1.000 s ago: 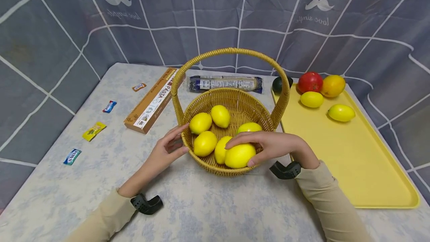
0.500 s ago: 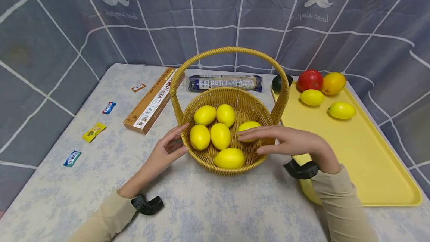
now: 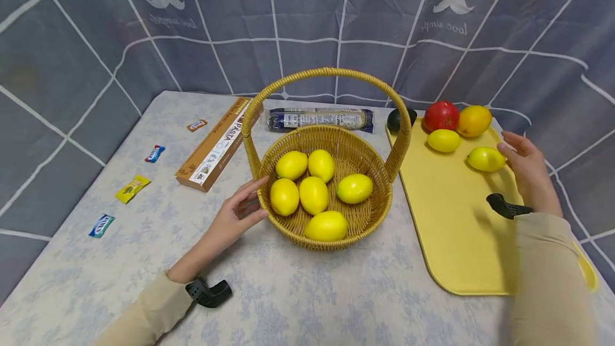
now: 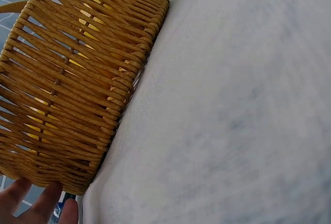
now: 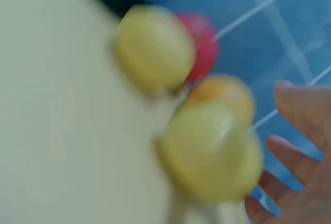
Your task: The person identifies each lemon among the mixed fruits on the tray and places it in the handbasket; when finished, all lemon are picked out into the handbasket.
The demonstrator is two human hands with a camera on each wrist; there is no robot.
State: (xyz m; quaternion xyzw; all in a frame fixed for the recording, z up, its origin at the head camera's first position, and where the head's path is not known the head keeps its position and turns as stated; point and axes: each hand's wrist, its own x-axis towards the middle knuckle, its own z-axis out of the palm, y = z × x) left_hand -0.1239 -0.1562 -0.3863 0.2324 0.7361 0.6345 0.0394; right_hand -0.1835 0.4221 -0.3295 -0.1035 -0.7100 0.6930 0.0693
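Observation:
In the head view, a woven basket with a tall arched handle stands mid-table, holding several yellow lemons. My left hand touches the basket's left rim, fingers fairly straight; the left wrist view shows fingertips against the wicker side. Out over the right edge of the yellow tray, my right hand has its fingers spread and holds nothing. Beside its thumb lies a lemon, apart from it in the head view. In the blurred right wrist view, this lemon is close to the fingers.
Another lemon, a red round fruit, an orange-yellow fruit and a dark green fruit are at the tray's far end. A pasta box, wrapped noodles and small candy packets lie left and behind.
My right hand let go of a lemon in the basket, lifted out and moved right over the tray. The lemons in the basket shifted and settled. My left hand stayed at the rim.

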